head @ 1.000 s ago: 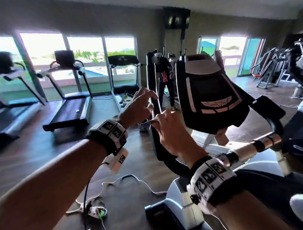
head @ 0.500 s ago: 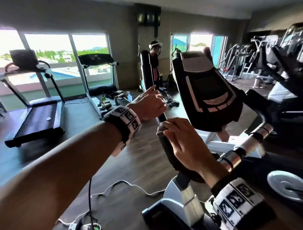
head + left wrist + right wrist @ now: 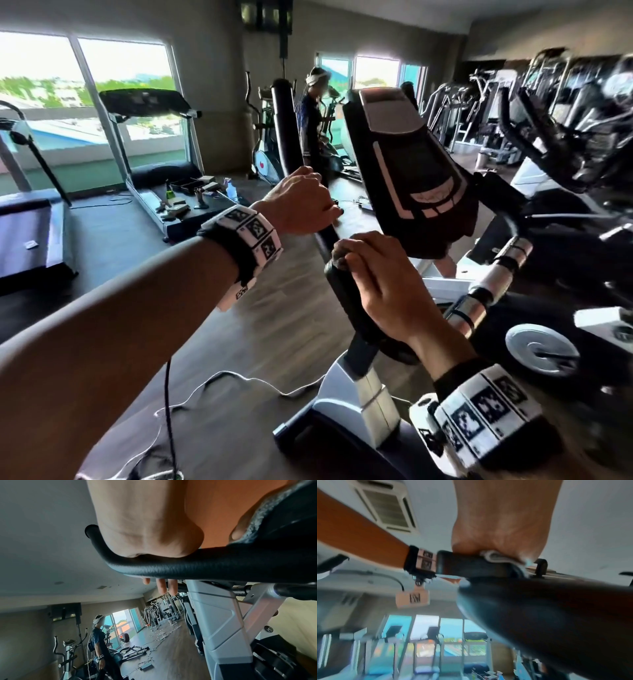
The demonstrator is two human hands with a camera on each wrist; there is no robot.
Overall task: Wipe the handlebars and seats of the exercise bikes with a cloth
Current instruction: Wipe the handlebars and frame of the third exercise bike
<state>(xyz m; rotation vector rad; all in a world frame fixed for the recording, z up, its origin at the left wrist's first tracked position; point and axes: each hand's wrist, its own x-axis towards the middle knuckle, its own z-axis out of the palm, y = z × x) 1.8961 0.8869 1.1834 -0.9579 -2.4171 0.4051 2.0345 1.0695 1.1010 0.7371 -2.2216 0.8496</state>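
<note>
gym room with a dark wood floor, bright windows along the upper left of the frame.

nearest, at lower centre of the head view: the right hand, curled closed over the black padded handlebar of the exercise bike, gripping a pale cloth against it. only a crumpled, blurred fold of that cloth on show under the palm in the right wrist view. probably thin, soft and light, so apt to bunch or slip out unless kept pinned by palm and fingers right round the bar.

just above, toward the middle of the frame: the left hand, wrapped closed round the same handlebar higher up, fingertips peeking out beneath the bar in the left wrist view. no cloth seen in it.

handlebar itself likely stiff under a grained, slightly giving padded skin, and fixed to a heavy frame, so a thing to brace against, not to lift. best taken on a straight padded stretch, clear of the bend near its tip.

right of both hands, the tilted black console. farther off, left of centre, a treadmill with small items on its deck. beyond, at upper centre, another person standing among machines. no seat clearly made out.
</note>
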